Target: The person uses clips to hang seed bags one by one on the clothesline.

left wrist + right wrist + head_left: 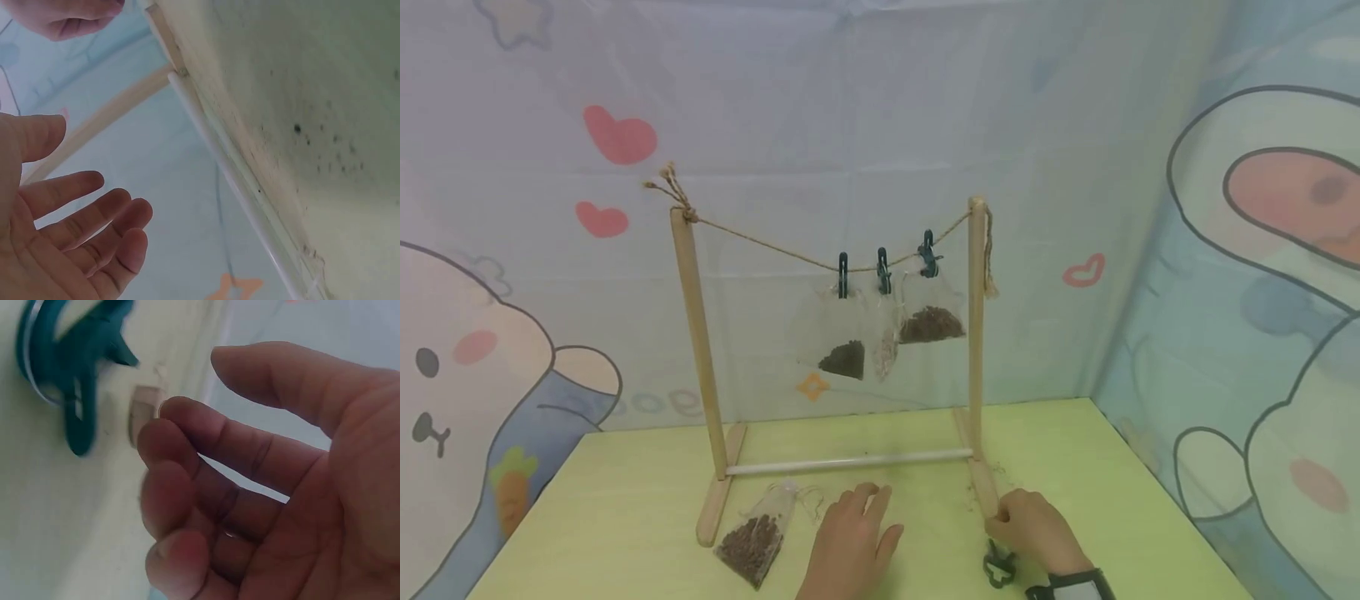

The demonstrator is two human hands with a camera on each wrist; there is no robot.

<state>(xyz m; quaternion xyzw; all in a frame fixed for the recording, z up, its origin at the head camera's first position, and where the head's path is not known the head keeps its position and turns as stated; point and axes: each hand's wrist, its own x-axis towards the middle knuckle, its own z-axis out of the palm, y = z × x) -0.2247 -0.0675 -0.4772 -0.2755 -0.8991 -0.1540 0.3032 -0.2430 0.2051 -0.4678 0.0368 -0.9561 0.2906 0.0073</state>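
Note:
My left hand [850, 546] is held at the front middle, fingers loosely spread and holding nothing; its palm shows in the left wrist view. On the right, my right hand [1037, 529] hovers near the stand's right foot, fingers softly bent and thumb apart, with nothing between them. A dark green plastic clip [999, 567] lies on the table beside it, and looms large and blurred in the right wrist view. Left of my left hand lies a sheer drawstring bag [752, 546] of brown pellets.
A wooden stand [700, 333] carries a sagging twine line [760, 240]. Three dark clips hold sheer bags on it: one with black contents [846, 360], one pale [885, 350], one brown [931, 325]. A white rod [850, 461] joins the feet above the yellow-green table [1120, 500].

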